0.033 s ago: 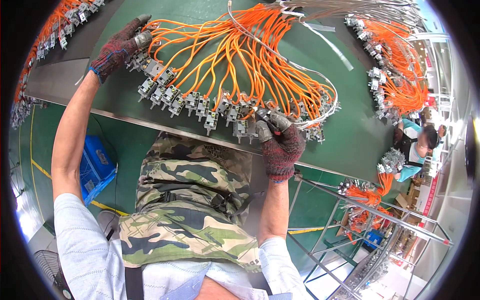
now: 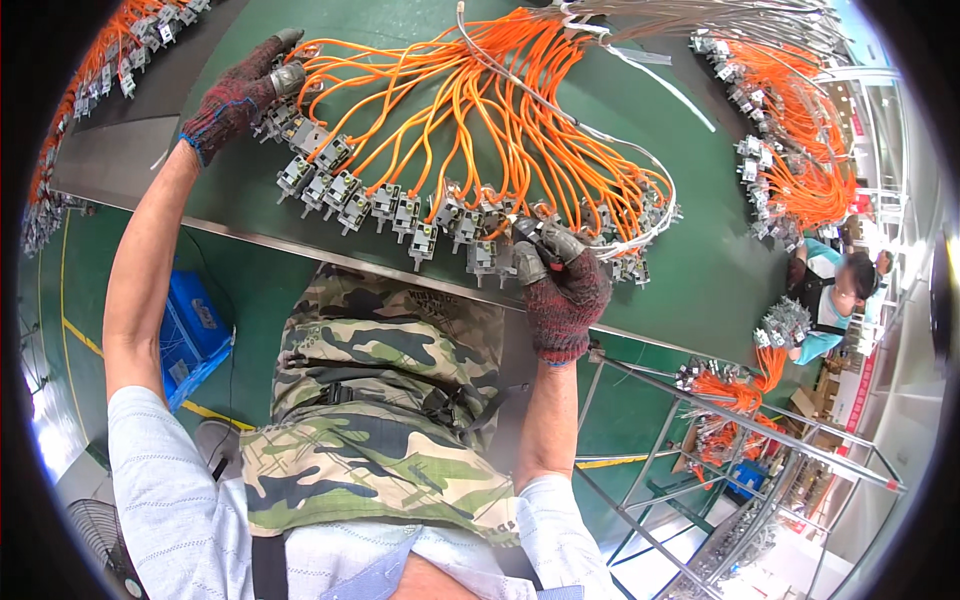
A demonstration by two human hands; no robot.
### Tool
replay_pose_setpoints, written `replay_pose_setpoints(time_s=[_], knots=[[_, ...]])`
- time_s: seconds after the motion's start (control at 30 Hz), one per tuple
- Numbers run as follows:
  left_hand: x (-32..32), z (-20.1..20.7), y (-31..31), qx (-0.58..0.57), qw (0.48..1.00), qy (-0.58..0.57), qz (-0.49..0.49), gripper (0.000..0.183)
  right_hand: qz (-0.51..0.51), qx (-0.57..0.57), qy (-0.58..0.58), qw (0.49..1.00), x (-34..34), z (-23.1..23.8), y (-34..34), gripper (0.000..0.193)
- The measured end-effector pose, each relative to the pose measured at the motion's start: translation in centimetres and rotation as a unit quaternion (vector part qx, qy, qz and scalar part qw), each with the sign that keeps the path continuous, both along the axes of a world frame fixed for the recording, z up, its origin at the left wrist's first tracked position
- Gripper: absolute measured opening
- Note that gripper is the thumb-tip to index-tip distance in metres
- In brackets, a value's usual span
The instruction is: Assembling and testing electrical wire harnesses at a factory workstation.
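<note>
A bundle of orange cables fans out over the green table top, each cable ending in a grey box-shaped connector. At the far left end of the row, my left hand, in a dark red knit glove with grey fingertips, closes on a connector partly hidden by the fingers. My right hand, gloved alike, is at the right part of the row. Its fingers are closed round a small black hand tool, whose tip lies among the connectors; its exact kind is hidden.
Grey-white cables run off at the top. More orange cable bundles lie at the far left and right. A blue crate is on the floor below left. A metal frame and another person are to the right.
</note>
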State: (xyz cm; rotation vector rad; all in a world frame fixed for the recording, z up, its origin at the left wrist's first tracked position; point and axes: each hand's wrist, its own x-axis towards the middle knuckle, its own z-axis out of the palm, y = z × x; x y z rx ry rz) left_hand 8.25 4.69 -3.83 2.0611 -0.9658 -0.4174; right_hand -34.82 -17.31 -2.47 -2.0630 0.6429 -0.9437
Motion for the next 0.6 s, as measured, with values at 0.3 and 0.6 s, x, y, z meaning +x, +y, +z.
replay_pose_setpoints(time_s=[0.3,0.6], knots=[[-0.3,0.0,0.0,0.008,1.0,-0.026,0.006,0.077,0.006,0.055,-0.01,0.998,-0.3,0.0,0.3,0.031],[-1.1,-0.3,0.2,-0.003,1.0,-0.01,0.018,0.076,-0.004,-0.006,-0.019,1.0,-0.8,0.0,0.3,0.026]])
